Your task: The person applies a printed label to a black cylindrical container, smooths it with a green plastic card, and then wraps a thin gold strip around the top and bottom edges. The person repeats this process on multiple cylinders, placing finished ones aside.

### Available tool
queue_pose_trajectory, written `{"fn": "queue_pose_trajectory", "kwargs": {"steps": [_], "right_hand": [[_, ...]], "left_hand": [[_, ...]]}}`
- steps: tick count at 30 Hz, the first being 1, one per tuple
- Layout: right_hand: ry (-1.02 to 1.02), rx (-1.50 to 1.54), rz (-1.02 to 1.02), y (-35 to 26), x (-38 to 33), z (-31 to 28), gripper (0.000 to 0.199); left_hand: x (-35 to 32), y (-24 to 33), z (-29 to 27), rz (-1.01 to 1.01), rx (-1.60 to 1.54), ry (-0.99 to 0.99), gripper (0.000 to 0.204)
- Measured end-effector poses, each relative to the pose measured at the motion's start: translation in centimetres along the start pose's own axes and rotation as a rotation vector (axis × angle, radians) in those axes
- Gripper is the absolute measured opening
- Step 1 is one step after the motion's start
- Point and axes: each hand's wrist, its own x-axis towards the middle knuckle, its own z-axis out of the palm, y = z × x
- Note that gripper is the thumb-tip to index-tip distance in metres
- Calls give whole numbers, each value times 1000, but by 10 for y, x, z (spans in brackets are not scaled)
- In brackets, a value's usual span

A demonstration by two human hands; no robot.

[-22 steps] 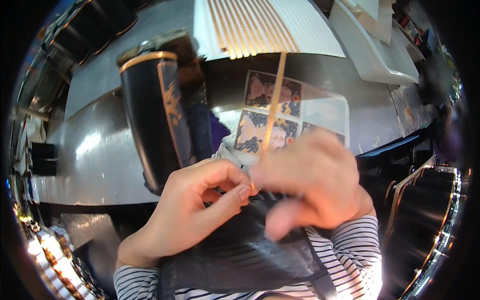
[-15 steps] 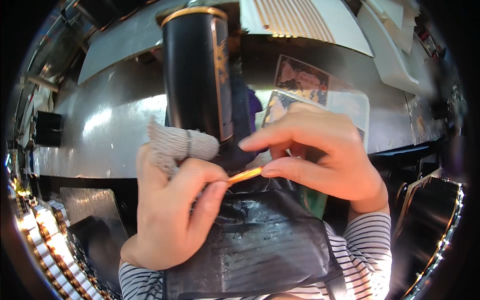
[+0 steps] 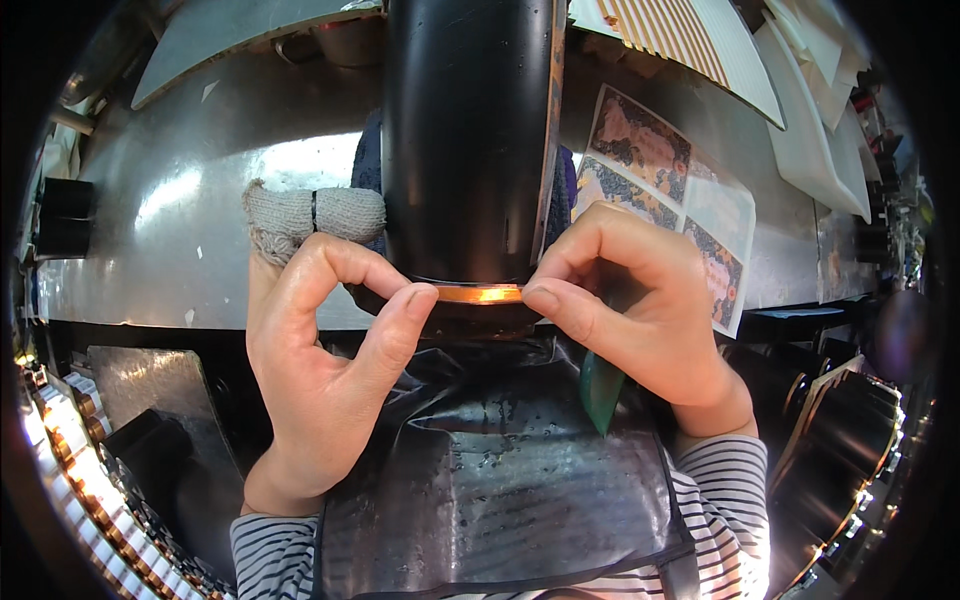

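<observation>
A thin shiny gold strip [image 3: 480, 294] lies across the near end of a large glossy black cylinder [image 3: 470, 140]. My left hand [image 3: 310, 380] pinches its left end between thumb and forefinger. A grey knitted finger cover [image 3: 340, 212] with a dark band sits on another finger of that hand, beside the cylinder. With thumb and forefinger, my right hand [image 3: 650, 320] grips the strip's right end. Below the right palm, a flat green piece [image 3: 600, 395] sticks out; whether that hand holds it is hidden.
The cylinder rests on dark cloth [image 3: 368, 165] on a metal table [image 3: 130, 240]. Printed sheets [image 3: 640, 150] lie at its right. A white board with gold strips [image 3: 680, 40] and a white tray [image 3: 810, 120] stand farther back. Other black cylinders [image 3: 840, 440] are at the lower right.
The cylinder now reaches closer, its near end under the strip. My right forefinger has closed down onto the strip, which is now level and stretched between both hands.
</observation>
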Motion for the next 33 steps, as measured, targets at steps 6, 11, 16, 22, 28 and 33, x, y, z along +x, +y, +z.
{"fn": "queue_pose_trajectory", "kwargs": {"steps": [6, 11, 16, 22, 28, 33], "right_hand": [[-9, -21, 9, 0, 3, 0, 12], [-2, -54, 4, -1, 5, 1, 15], [-9, -121, 3, -2, 7, 1, 18], [-47, -133, 39, -8, 10, -2, 19], [-84, -131, 67, -7, 12, -6, 20], [-71, -80, 63, -4, 11, -3, 20]], "left_hand": [[2, -1, 0, -34, -27, -13, 15], [4, 0, -1, -16, 3, -32, 14], [8, -14, -2, -29, -219, -36, 13], [15, -30, 8, 158, -195, -108, 69], [-1, -33, 4, 256, -69, 58, 36], [-21, -23, 2, 569, 351, -101, 31]]}}
